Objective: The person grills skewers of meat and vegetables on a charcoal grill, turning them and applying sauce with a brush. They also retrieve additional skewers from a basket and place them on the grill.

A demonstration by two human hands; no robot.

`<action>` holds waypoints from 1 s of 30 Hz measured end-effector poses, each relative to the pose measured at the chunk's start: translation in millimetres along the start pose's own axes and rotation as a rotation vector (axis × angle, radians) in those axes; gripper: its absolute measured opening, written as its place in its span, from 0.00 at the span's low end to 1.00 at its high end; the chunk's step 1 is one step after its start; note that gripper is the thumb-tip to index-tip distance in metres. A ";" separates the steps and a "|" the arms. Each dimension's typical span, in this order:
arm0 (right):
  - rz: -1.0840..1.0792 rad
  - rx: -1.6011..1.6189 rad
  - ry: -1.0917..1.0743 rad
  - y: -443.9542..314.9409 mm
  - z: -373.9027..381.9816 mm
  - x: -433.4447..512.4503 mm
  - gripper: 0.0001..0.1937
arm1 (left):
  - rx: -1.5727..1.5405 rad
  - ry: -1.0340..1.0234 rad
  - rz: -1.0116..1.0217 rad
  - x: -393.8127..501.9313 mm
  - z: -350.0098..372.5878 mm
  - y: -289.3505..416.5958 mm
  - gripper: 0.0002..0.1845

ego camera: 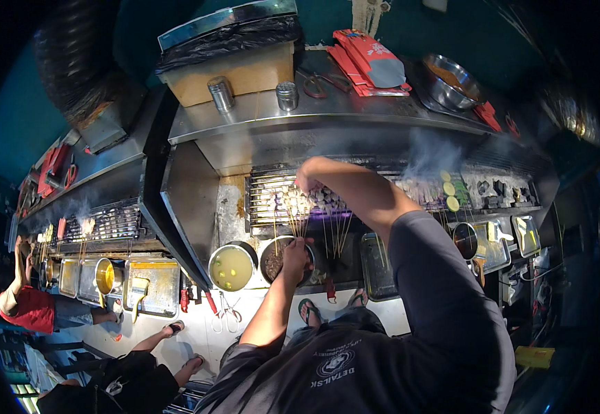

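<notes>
On the charcoal grill grate [264, 194] lie bamboo skewers of pale food pieces [294, 201]. My left hand [295, 257] is closed round the lower ends of several of these skewers, just above a pot of dark sauce [273, 259]. Over the grate's back part, my right hand [308, 176] hangs low beside the food; its fingers are mostly hidden, so what it holds cannot be told. More skewers [336, 227] rest to the right of the left hand, their sticks pointing towards me. Farther right are green vegetables and round yellow-green slices [449, 189].
A pot of pale liquid [231, 268] stands left of the sauce pot. Metal trays [375, 284] line the grill's front. The steel shelf [258, 118] behind holds shakers [287, 95], scissors and a bowl [447, 85]. Co-workers [30, 310] stand at left; smoke rises at right.
</notes>
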State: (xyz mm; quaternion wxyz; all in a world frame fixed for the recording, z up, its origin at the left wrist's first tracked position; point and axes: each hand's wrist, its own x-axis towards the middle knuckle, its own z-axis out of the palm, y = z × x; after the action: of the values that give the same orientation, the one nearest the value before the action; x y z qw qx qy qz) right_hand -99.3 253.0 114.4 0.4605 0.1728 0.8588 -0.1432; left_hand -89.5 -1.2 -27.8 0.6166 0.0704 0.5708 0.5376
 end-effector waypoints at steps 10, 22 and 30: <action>0.197 -0.003 0.086 26.3 18.2 7.5 0.15 | -0.029 0.003 -0.029 -0.4 4.2 2.2 0.18; 0.363 0.362 -0.024 58.7 27.8 -3.4 0.15 | -0.029 0.016 -0.019 -0.7 4.1 -0.6 0.17; 0.186 0.024 0.127 36.4 30.2 -42.2 0.18 | -0.048 -0.006 -0.026 5.3 3.4 -6.9 0.17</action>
State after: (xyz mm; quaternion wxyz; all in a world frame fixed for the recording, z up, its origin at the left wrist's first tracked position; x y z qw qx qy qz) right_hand -39.5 266.6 130.5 0.4143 0.2661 0.8647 -0.0989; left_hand -84.0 1.6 -34.8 0.6268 0.0496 0.5566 0.5430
